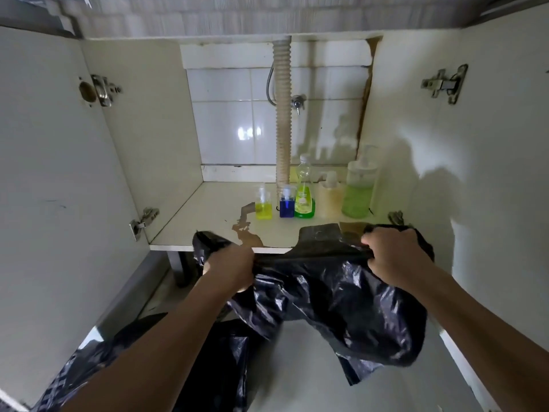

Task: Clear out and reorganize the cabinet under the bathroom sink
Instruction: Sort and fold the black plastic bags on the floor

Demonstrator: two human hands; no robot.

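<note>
A black plastic bag (pixel 332 295) is stretched between my two hands in front of the open cabinet. My left hand (pixel 230 270) grips its left edge and my right hand (pixel 392 254) grips its right edge. On the cabinet floor (pixel 208 221) stand a yellow pump bottle (pixel 263 207), a blue pump bottle (pixel 287 203), a green dish-soap bottle (pixel 304 193), a cream bottle (pixel 329 197) and a tall green pump bottle (pixel 358 188). They form a row toward the right, near the back.
A ribbed drain hose (pixel 282 114) runs down the middle of the cabinet, with a valve (pixel 297 103) on the tiled back wall. A brown stain (pixel 245 227) marks the floor's front. Both doors are swung open, left door (pixel 53 188) and right door (pixel 475 159). More black plastic (pixel 219 361) lies below.
</note>
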